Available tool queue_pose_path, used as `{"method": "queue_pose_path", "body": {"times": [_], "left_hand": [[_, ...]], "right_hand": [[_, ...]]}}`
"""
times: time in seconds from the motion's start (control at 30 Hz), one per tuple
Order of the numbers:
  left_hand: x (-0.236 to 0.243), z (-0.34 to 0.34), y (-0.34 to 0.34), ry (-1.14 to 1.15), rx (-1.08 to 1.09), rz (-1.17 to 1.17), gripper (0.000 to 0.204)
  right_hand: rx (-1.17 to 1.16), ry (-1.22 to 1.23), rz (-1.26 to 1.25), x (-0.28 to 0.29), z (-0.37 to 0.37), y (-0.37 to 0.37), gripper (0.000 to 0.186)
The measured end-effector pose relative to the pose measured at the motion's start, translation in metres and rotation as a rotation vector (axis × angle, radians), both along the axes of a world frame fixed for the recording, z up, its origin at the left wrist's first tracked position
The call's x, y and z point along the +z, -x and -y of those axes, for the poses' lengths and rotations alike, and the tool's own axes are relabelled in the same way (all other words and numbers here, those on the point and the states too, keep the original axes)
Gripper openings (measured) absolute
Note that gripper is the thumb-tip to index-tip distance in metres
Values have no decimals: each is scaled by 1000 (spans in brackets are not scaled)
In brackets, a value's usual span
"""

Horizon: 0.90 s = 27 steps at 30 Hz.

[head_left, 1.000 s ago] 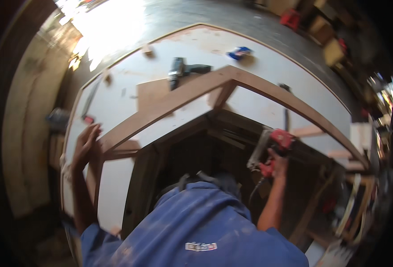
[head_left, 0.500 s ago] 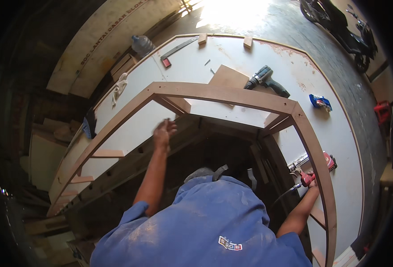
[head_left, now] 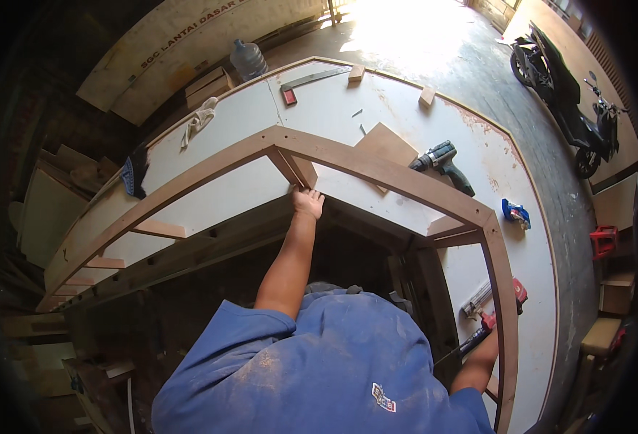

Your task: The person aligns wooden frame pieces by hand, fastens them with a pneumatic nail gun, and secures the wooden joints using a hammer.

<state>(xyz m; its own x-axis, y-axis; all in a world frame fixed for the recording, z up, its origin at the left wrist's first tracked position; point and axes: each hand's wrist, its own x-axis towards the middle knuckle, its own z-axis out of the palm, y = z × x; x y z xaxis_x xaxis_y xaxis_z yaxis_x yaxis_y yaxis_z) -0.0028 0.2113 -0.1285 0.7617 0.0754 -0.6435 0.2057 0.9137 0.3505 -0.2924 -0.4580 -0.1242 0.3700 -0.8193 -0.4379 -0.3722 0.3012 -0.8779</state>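
Left hand (head_left: 309, 203), half-spread, touches brown wooden brace (head_left: 302, 168) at white worktop's (head_left: 250, 107) near edge; right hand's (head_left: 493, 333) grip, behind brown wooden frame (head_left: 505, 311), I cannot tell; pale board (head_left: 134, 83) bears lettering.

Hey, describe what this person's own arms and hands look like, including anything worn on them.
The loose blue shirt has short sleeves, dusty pale smudges and a small patterned rectangular patch. Both forearms are uncovered. The left hand wears no glove, and no watch or bracelet shows there. The right hand is mostly hidden.
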Motion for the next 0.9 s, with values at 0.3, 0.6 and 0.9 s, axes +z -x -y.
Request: {"method": "queue_pose_path", "body": {"times": [0.3, 0.6, 0.9], "left_hand": [[-1, -23, 12, 4, -22, 50, 76], [-14, -51, 19, 183, -61, 72, 68], [34, -54, 3, 280, -157, -26, 54]], "right_hand": [[-162, 678, -422, 3, -62, 58, 27], [102, 1192, -665, 4, -223, 45, 32], [251, 1044, -699, 19, -294, 5, 29]]}}
